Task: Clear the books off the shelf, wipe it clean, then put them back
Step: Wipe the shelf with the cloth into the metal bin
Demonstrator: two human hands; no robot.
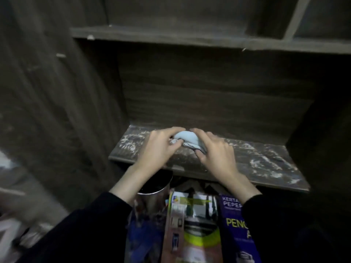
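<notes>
A pale cloth [187, 138] is gripped by both hands — left hand [158, 149], right hand [215, 150] — fingers curled, on the dusty shelf [256, 164]; books [191, 224] are stacked below the wrists.

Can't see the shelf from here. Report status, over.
Left grip and right grip both hold the cloth on the shelf. Dust streaks show. Books lie below, out of the way.

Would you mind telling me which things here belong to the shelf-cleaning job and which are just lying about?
Job: left hand and right hand, both gripping the blue cloth; dusty shelf; books stacked below.
Lying about: metal tin; upper shelf.
</notes>
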